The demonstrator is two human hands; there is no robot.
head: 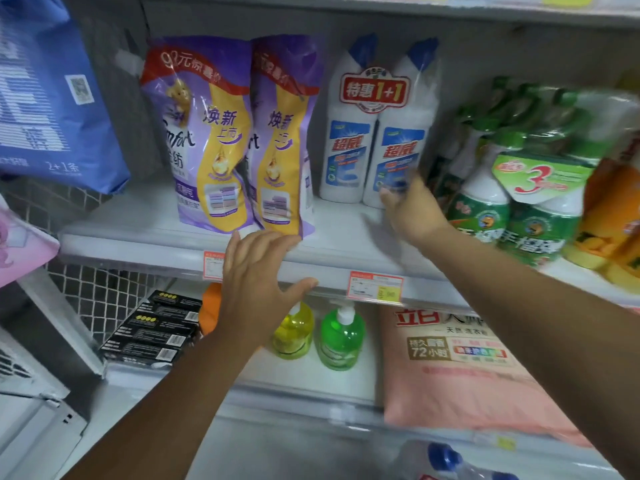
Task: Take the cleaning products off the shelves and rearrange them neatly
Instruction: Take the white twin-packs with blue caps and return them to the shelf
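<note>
Two purple softener pouches [221,133] stand side by side on the middle shelf [145,233]. To their right stands a twin pack of white cleaner bottles with blue caps [377,133], bound by a red "1+1" label. My right hand [412,213] reaches to the base of the right bottle, fingers touching its lower label; the grip is blurred. My left hand [259,275] lies spread on the shelf's front edge, fingertips at the foot of the right pouch, thumb over the price rail.
A green three-bottle spray pack [519,202] and orange packs [613,216] crowd the right. A blue bag [52,98] hangs left. Below are yellow [294,334] and green pump bottles [341,337], black boxes [152,330] and a pink detergent bag [464,368].
</note>
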